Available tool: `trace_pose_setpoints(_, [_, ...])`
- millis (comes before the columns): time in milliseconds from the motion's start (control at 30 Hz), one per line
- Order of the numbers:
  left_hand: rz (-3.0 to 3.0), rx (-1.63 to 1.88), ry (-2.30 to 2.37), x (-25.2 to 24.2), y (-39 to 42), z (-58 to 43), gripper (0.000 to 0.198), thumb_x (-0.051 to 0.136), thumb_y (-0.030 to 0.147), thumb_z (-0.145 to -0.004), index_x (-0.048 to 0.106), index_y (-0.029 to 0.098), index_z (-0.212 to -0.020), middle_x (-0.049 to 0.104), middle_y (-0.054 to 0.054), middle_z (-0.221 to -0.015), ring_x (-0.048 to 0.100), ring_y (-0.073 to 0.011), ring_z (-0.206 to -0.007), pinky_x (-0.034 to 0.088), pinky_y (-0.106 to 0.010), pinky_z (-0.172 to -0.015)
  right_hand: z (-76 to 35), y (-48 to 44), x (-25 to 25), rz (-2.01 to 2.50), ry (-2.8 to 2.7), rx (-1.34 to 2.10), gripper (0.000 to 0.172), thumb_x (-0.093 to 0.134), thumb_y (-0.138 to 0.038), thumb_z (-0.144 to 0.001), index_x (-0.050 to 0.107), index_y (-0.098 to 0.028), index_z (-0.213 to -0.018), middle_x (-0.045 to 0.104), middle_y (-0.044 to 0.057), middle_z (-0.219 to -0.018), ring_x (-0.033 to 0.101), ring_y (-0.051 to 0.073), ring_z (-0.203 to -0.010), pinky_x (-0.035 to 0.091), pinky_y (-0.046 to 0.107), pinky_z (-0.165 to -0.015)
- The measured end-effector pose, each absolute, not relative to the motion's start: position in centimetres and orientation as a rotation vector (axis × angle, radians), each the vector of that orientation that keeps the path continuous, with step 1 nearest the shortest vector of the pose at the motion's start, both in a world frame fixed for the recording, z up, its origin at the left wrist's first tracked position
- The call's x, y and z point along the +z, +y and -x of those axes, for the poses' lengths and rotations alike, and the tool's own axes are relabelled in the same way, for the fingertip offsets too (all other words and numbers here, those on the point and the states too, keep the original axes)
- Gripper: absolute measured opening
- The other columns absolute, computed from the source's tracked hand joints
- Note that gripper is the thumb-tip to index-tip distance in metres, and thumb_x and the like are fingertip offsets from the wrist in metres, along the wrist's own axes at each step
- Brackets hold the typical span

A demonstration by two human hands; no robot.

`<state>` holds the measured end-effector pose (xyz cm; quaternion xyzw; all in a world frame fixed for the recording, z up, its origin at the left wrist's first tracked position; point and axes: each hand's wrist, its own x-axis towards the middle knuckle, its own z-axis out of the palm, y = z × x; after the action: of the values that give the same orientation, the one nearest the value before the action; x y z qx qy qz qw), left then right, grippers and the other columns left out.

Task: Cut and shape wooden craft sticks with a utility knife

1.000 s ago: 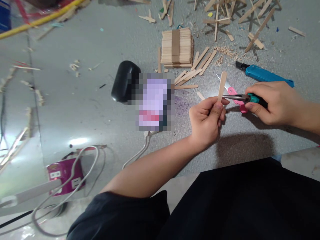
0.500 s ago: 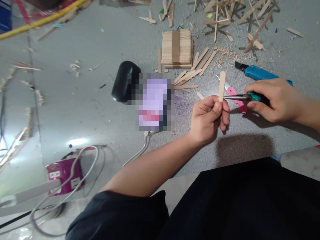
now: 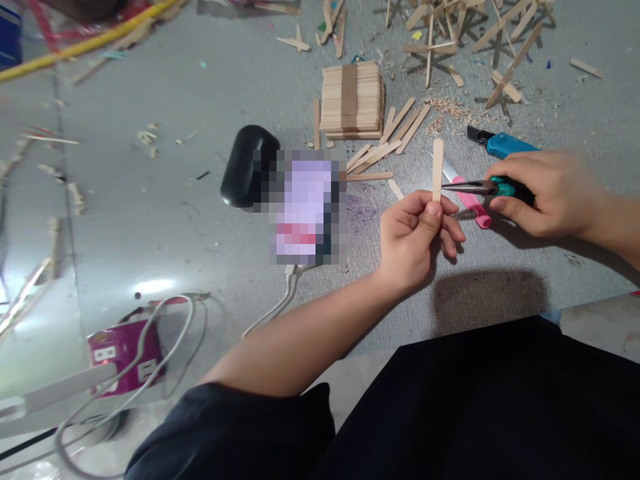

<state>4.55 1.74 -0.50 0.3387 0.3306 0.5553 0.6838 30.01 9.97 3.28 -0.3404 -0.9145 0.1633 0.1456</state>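
Note:
Pinched between the thumb and fingers of my left hand [image 3: 413,233] is a popsicle stick [image 3: 437,167], held nearly upright. My right hand [image 3: 550,193] is closed around the teal and black handles of needle-nose pliers [image 3: 470,189]. The tips of the pliers meet the right edge of the stick, above my left thumb; I cannot tell whether the jaws grip it. Beneath the pliers lies a pink craft knife [image 3: 469,200] with its blade out. A blue utility knife [image 3: 507,145] rests just beyond my right hand, which partly covers it.
A banded bundle of popsicle sticks [image 3: 370,100] stands beyond my left hand, with loose sticks [image 3: 400,130] beside it. Joined sticks [image 3: 450,40] fill the far right. A black case [image 3: 247,167], a blurred phone [image 3: 305,207] and a purple power socket [image 3: 127,357] with cables lie leftward.
Both hands, the stick and the pliers have shifted slightly left. The lower fingers of my left hand have spread a little. The whole view has moved slightly.

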Motion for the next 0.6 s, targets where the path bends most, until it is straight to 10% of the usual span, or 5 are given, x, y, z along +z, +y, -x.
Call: trace_pose_setpoints(600, [-0.944, 1.391, 0.958, -0.60, 0.73, -5.28, 0.048, 0.085, 0.067, -0.108, 0.076, 0.021, -0.110, 0.079, 0.004, -0.071, 0.067, -0.0082, -0.047, 0.056, -0.018, -0.046, -29.67, 8.93, 3.95, 1.111, -2.673, 0.555, 0.051, 0.043, -0.067, -0.118, 0.078, -0.033, -0.130, 0.087, 0.013, -0.114, 0.081, 0.042, -0.106, 0.061, 0.063, -0.085])
